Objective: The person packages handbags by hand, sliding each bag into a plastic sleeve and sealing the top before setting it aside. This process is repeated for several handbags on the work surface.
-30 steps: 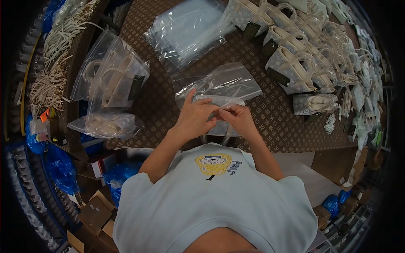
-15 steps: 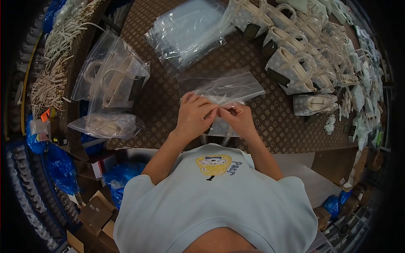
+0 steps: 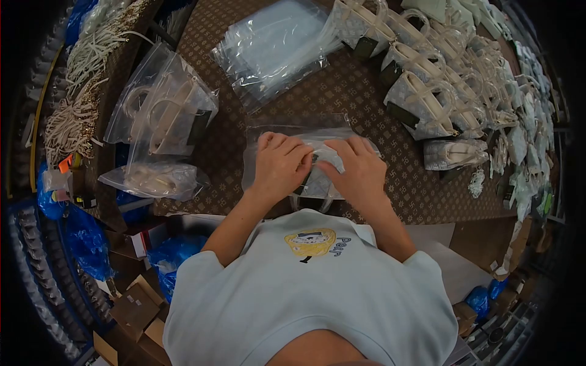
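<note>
A clear plastic bag (image 3: 249, 160) lies on the patterned table in front of me, its film crumpled between my hands. My left hand (image 3: 279, 163) grips the film on its left side, fingers curled and thumb against it. On the other side, my right hand (image 3: 361, 172) has its fingers bent over the film and its thumb pointing inward, holding the bag's edge. Between and below the hands, close to my shirt, rests a light patterned handbag (image 3: 317, 184) with its handles toward me; the hands and film partly hide it.
A stack of clear plastic bags (image 3: 274, 43) lies at the far side. Bagged handbags (image 3: 177, 116) stand at left, near bundled straps (image 3: 73, 125). Rows of handbags (image 3: 421, 100) fill the right side. Cardboard boxes (image 3: 137, 305) and blue plastic bags (image 3: 174, 259) sit below the table.
My hands have moved apart from a close pinch at the plastic bag's edge. The right hand has shifted right and turned over the film, and the bag has spread out to the left.
</note>
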The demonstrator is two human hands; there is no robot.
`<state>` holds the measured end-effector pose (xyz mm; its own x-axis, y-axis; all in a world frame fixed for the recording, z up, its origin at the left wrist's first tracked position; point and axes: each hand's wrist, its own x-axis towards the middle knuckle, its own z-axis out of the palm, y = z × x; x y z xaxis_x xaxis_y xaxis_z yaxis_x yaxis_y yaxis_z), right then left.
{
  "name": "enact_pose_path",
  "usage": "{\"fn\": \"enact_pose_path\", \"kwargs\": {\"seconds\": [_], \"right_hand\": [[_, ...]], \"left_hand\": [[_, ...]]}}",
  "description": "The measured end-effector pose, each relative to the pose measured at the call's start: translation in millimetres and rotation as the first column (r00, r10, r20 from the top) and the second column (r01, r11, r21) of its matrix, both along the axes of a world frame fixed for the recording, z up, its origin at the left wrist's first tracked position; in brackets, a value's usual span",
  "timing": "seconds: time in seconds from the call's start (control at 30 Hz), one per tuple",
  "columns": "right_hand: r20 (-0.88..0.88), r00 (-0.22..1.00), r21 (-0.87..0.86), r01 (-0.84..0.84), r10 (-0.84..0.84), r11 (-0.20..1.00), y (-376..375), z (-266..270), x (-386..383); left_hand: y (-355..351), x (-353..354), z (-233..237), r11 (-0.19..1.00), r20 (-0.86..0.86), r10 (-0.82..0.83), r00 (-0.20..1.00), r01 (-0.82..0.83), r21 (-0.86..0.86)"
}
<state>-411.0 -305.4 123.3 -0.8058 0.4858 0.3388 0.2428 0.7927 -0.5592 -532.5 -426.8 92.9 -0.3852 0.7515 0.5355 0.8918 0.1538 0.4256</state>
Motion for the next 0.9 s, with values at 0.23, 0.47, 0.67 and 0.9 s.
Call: {"fn": "enact_pose_path", "kwargs": {"seconds": [0.23, 0.47, 0.67, 0.9], "right_hand": [[0.204, 0.971, 0.184, -0.165, 0.127, 0.969, 25, -15, -3], [0.321, 0.940, 0.307, 0.009, -0.113, 0.952, 97, -13, 15], [-0.090, 0.939, 0.405, 0.339, -0.332, 0.849, 103, 10, 5], [0.226, 0.924, -0.681, 0.377, -0.309, 0.628, 104, -124, 23]], "left_hand": [[-20, -23, -6, 0.980, -0.162, -0.003, 0.987, -0.030, -0.196], [-53, -88, -8, 0.835, -0.219, 0.298, 0.929, -0.365, -0.413], [-20, -87, 23, 0.884, -0.065, 0.448, 0.892, -0.452, -0.121], [5, -73, -105, 0.870, 0.978, 0.190, -0.088, -0.446, -0.209]]}}
